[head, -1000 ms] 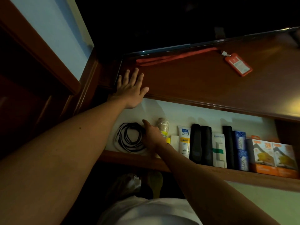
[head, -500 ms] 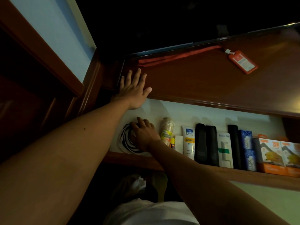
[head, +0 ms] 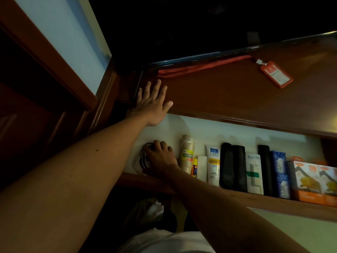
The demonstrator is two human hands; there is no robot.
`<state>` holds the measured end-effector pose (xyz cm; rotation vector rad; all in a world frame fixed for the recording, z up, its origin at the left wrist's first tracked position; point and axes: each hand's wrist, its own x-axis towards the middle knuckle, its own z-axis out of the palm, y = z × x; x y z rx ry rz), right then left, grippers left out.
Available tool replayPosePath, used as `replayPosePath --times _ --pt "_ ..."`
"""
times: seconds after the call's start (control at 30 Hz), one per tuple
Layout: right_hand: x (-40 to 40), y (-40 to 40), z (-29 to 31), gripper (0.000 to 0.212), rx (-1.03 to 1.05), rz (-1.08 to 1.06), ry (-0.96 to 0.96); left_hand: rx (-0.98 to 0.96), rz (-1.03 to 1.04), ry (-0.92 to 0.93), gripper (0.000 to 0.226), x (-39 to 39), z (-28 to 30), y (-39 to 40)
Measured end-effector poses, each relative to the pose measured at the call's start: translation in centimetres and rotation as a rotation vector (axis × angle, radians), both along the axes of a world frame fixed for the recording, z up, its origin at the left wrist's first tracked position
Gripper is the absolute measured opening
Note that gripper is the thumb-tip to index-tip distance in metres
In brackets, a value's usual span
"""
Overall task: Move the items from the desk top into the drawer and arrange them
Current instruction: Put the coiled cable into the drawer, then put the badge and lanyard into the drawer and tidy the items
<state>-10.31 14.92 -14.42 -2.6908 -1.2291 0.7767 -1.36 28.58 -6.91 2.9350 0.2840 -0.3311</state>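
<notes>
My left hand (head: 152,104) lies flat and open on the near left corner of the dark wooden desk top (head: 228,99). My right hand (head: 160,157) is down in the open white drawer (head: 228,133), fingers curled over a coiled black cable (head: 141,161) at its left end, mostly covering it. Right of the cable, a stack of paper cups (head: 187,154), a white tube (head: 213,164), black cases (head: 232,165), a white box (head: 254,173) and blue boxes (head: 280,172) lie side by side. An orange ID card holder (head: 276,73) with a red lanyard (head: 202,67) lies on the desk.
Orange and white cartons (head: 315,181) fill the drawer's right end. A wooden frame and pale wall (head: 60,33) stand to the left of the desk. The drawer's wooden front edge (head: 255,199) runs below the items. Something pale and crumpled (head: 155,209) sits on the dark floor below.
My right hand has moved left from beside the paper cups onto the coiled black cable and closed over it. My left hand has stayed flat on the desk corner.
</notes>
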Motion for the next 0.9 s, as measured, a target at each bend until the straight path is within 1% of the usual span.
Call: replayPosePath --times 0.17,0.23,0.33,0.47,0.53,0.63,0.77,0.83,0.9 --pt "0.2 -0.6 0.5 0.101 0.032 -0.022 0.030 -0.004 -0.003 0.005 0.069 0.0 0.2 -0.1" --pt "0.5 -1.5 1.3 0.092 0.076 -0.049 0.044 0.007 0.001 -0.002 0.070 0.0 0.2 -0.2" --pt "1.3 -3.4 2.9 0.073 0.206 -0.159 0.044 0.031 0.025 -0.018 0.068 -0.2 0.2 -1.0" --pt "2.8 -6.3 5.2 0.055 0.323 -0.293 -0.066 -0.014 0.148 -0.063 0.062 0.1 0.4 -3.7" --pt "3.9 -8.2 6.1 0.051 0.357 -0.395 -0.127 -0.042 0.168 -0.089 0.062 0.4 0.5 -5.1" --pt "6.2 -11.3 7.3 0.047 0.419 -0.551 -0.226 -0.058 0.078 -0.123 0.062 1.4 0.8 -7.5" --pt "10.5 -15.6 8.9 0.037 0.496 -0.699 -0.428 -0.093 -0.017 -0.144 0.062 3.9 1.4 -11.6" --pt "13.1 -17.4 10.0 0.036 0.475 -0.732 -0.458 -0.109 -0.058 -0.155 0.062 5.3 1.7 -13.5" --pt "16.1 -19.3 10.8 0.039 0.437 -0.757 -0.436 -0.112 -0.093 -0.157 0.062 6.8 1.9 -15.4"
